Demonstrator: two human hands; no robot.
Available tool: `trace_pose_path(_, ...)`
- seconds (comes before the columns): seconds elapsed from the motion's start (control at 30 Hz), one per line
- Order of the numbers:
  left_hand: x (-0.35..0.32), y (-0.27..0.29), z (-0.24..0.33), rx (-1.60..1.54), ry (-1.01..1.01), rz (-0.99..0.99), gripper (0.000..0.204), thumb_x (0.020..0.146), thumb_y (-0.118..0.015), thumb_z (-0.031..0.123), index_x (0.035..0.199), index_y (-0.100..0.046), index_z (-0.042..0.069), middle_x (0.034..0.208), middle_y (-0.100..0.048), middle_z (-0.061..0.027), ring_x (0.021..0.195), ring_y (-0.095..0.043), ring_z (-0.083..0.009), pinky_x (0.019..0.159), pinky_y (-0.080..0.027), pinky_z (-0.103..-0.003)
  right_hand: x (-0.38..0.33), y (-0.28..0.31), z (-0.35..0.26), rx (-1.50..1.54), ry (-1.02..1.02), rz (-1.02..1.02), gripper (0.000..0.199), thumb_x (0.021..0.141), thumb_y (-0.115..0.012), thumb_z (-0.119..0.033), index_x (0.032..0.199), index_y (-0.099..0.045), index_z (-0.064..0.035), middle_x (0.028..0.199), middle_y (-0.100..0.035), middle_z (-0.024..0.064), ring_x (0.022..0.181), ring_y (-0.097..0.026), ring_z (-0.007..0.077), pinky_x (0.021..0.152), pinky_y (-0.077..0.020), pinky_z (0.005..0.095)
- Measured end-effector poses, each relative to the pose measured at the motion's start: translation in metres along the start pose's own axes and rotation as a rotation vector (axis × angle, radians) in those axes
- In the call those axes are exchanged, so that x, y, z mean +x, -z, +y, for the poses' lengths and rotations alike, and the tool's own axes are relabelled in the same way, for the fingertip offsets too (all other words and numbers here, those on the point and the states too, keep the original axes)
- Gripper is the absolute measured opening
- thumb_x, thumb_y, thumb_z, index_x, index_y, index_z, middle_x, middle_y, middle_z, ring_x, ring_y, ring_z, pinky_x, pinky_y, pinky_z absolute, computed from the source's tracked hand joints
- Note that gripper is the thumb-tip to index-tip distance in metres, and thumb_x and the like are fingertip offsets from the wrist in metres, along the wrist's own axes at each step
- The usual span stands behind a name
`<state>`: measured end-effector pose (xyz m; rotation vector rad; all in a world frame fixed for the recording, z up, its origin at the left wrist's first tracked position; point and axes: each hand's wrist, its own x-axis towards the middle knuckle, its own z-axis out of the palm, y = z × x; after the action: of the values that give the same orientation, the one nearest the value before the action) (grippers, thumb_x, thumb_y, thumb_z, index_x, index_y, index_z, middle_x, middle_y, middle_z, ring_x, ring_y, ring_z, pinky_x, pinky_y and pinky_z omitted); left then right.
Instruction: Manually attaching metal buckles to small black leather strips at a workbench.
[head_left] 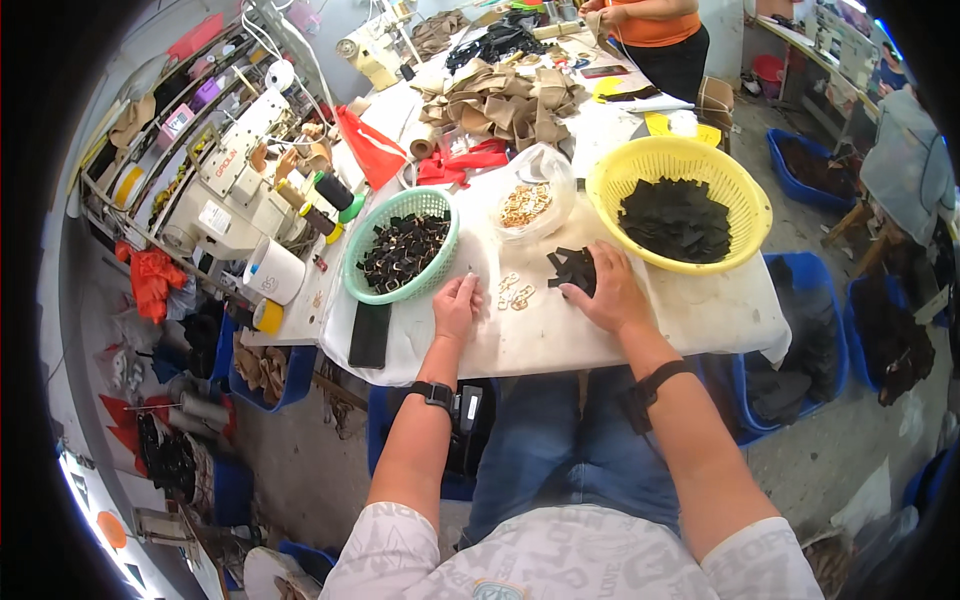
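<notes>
My left hand [459,305] is closed near the table's front edge, thumb and fingertips pinched together; what they hold, if anything, is too small to make out. To its right lies a small loose group of gold-coloured metal buckles [515,292]. My right hand [617,290] curves round a little pile of black strips [568,268], thumb on the near side and fingers on the far side. Left of my hands, a green basket [352,265] holds many black tabs with metal buckles on them. A yellow basket [763,215] at the right is heaped with black strips.
Behind the buckles stands an open clear plastic bag [553,175] of more buckles. A black phone [370,336] lies at the front left edge. Sewing machines [235,185] line the left. Tan pieces [500,100] are piled farther back, near another person [665,35]. Blue bins [842,340] stand on the floor.
</notes>
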<state>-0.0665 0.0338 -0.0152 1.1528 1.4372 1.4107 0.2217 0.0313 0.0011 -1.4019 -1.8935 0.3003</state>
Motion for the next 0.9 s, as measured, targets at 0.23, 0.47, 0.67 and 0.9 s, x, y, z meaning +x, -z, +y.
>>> trace_pose_path(0.23, -0.002, 0.001, -0.004, -0.003, -0.051, -0.064, 0.025, 0.098, -0.058, 0.023, 0.095, -0.069, 0.000, 0.076, -0.064, -0.0014, 0.060, -0.055, -0.0060, 0.053, -0.041, -0.019, -0.002, -0.005, 0.002, -0.016, 0.010, 0.015, 0.077, 0.081, -0.072, -0.048, 0.135, -0.046, 0.0008, 0.140, -0.045, 0.0199, 0.132, -0.039, 0.0353, 0.113, -0.0317, 0.0416)
trace_pose_path(0.47, -0.003, 0.005, 0.002, -0.098, -0.056, -0.066, 0.026, 0.099, -0.055, 0.023, 0.095, -0.070, 0.001, 0.076, -0.064, -0.0007, 0.060, -0.054, -0.0061, 0.053, -0.041, -0.020, 0.003, -0.009, 0.001, 0.009, 0.037, 0.035, 0.074, 0.082, -0.073, -0.042, 0.135, -0.045, 0.0003, 0.138, -0.047, 0.0208, 0.131, -0.041, 0.0366, 0.112, -0.0330, 0.0423)
trace_pose_path(0.67, -0.002, 0.003, -0.002, -0.075, -0.100, -0.083, 0.028, 0.099, -0.054, 0.023, 0.094, -0.070, 0.000, 0.075, -0.063, -0.0010, 0.061, -0.054, -0.0059, 0.054, -0.042, -0.020, 0.000, -0.012, 0.002, -0.048, 0.040, 0.038, 0.072, 0.083, -0.072, -0.040, 0.135, -0.044, 0.0007, 0.140, -0.045, 0.0212, 0.131, -0.041, 0.0375, 0.112, -0.0328, 0.0427)
trace_pose_path(0.9, 0.000, 0.008, -0.004, -0.062, -0.062, -0.064, 0.026, 0.098, -0.057, 0.021, 0.094, -0.070, -0.001, 0.073, -0.063, -0.0011, 0.060, -0.055, -0.0076, 0.057, -0.047, -0.023, 0.001, -0.016, -0.002, -0.133, 0.078, 0.004, 0.071, 0.084, -0.071, -0.038, 0.136, -0.042, 0.0004, 0.141, -0.045, 0.0215, 0.131, -0.042, 0.0378, 0.111, -0.0337, 0.0428)
